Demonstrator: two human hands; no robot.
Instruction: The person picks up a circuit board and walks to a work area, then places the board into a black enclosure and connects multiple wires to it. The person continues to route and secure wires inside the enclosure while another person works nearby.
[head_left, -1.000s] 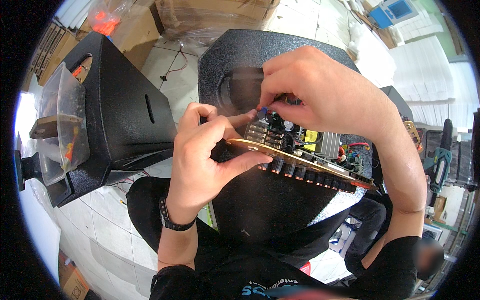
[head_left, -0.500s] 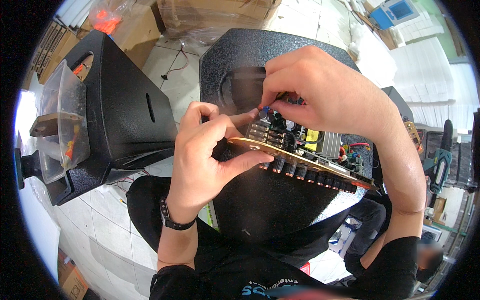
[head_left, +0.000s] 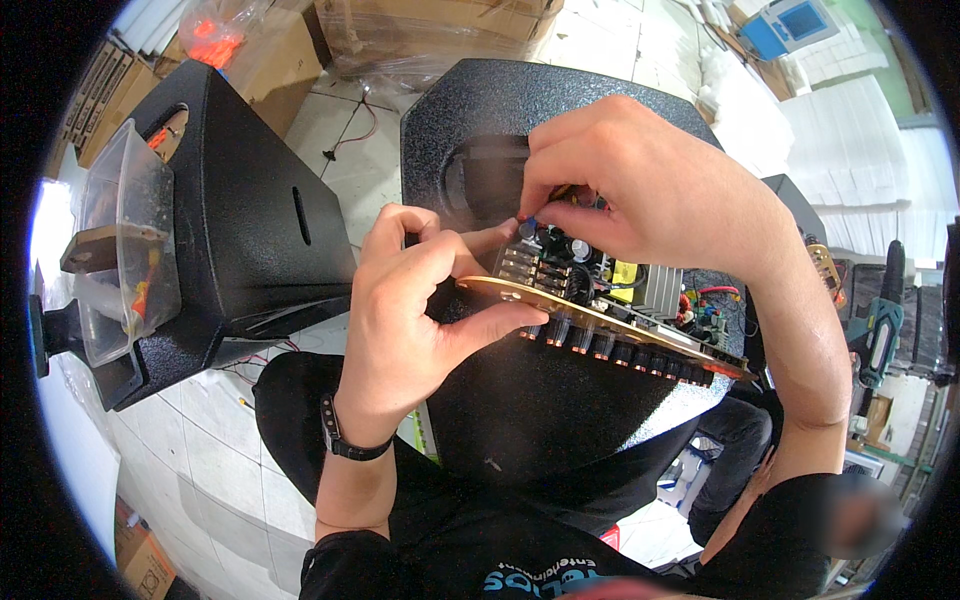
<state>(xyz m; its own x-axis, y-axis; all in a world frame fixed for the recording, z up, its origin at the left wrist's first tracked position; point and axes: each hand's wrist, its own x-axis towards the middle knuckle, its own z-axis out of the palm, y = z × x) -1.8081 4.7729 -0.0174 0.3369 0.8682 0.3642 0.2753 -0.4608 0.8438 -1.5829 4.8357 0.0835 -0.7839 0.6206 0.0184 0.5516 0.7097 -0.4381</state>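
An amplifier panel [head_left: 620, 312] with circuit boards, a silver heat sink [head_left: 660, 283] and a row of black knobs [head_left: 603, 346] is held tilted above a black speaker cabinet [head_left: 560, 95]. My left hand [head_left: 405, 295] grips its left end, thumb on the panel's face and fingers around the back. Over the boards, my right hand [head_left: 640, 185] is closed in a pinch, its fingertips beside a small blue part [head_left: 530, 228] near my left fingertips. Whatever lies inside that pinch is mostly hidden by the fingers.
Another black speaker cabinet [head_left: 255, 200] stands at the left, with a clear plastic tub [head_left: 115, 250] on it. Cardboard boxes [head_left: 430, 35] are behind. At the right lie a teal and black power tool [head_left: 880, 325] and stacked white foam sheets [head_left: 850, 150]. Another person's leg [head_left: 725, 465] shows at lower right.
Both hands and the panel stay almost in place, with only a tiny shift of the right fingertips. At lower right, the other person has moved slightly.
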